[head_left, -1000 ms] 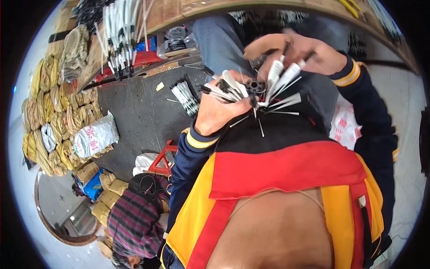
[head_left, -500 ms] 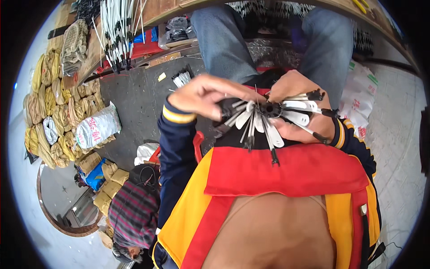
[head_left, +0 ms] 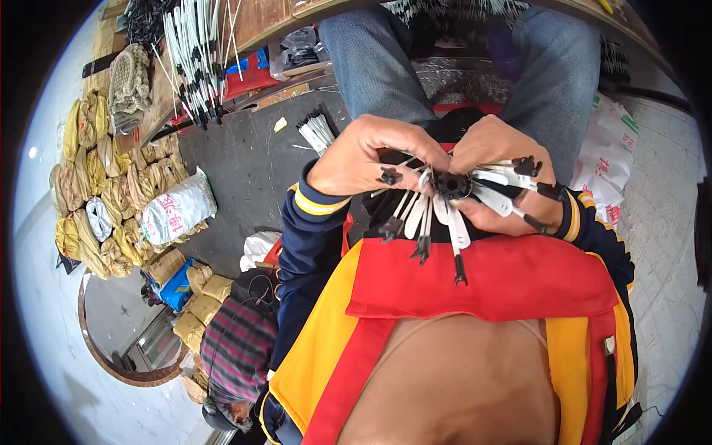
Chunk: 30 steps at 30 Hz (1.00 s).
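A round black hub, with slots around its rim, sits above my lap. White and black ribs with dark forked tips fan out from it, like the frame of an umbrella. My right hand is closed around the hub's right side, with several ribs lying across its fingers and palm. My left hand is closed in a pinch at the hub's left edge, thumb and forefinger on the inner end of a rib. One dark rib tip shows against the left palm. The pinched end itself is mostly hidden.
A wooden table carries a bundle of white rods at far left. More rods lie beyond my left hand. Wrapped yellow-brown bundles and a white sack are at left. Another person is at lower left.
My left hand has moved right and closed in at the hub's left edge, from hovering beside it. The right hand keeps its hold. The whole view has shifted slightly.
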Tool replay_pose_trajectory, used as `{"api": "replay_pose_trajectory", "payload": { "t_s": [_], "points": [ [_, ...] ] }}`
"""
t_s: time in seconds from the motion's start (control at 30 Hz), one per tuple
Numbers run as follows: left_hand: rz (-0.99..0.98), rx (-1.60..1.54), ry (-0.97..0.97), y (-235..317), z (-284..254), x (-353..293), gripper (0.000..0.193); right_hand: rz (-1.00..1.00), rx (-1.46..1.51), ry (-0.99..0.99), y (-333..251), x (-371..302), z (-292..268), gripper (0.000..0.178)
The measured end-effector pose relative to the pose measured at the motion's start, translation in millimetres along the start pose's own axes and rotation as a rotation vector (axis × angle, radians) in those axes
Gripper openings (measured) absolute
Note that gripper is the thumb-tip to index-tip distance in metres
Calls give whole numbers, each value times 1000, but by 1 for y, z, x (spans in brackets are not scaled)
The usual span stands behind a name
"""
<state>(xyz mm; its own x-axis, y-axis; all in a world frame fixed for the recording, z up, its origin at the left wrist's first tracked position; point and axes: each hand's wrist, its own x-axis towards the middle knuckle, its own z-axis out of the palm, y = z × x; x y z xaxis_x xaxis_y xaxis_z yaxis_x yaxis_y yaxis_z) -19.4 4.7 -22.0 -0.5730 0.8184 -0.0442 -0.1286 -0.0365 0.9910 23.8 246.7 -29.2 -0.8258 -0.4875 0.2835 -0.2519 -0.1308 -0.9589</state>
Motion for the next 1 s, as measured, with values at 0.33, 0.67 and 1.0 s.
{"api": "replay_pose_trajectory", "payload": {
  "t_s": [0.33, 0.67, 1.0],
  "points": [
    [-24, 43, 15, 6, 10, 2, 17, -224, 44, -113, 6, 6, -14, 34],
    [-83, -53, 3, 13, 13, 22, 19, -125, 70, -42, 10, -12, -19, 29],
    [34, 107, 163, 2, 15, -1, 10, -143, -14, 3, -1, -7, -3, 28]
  ]
}}
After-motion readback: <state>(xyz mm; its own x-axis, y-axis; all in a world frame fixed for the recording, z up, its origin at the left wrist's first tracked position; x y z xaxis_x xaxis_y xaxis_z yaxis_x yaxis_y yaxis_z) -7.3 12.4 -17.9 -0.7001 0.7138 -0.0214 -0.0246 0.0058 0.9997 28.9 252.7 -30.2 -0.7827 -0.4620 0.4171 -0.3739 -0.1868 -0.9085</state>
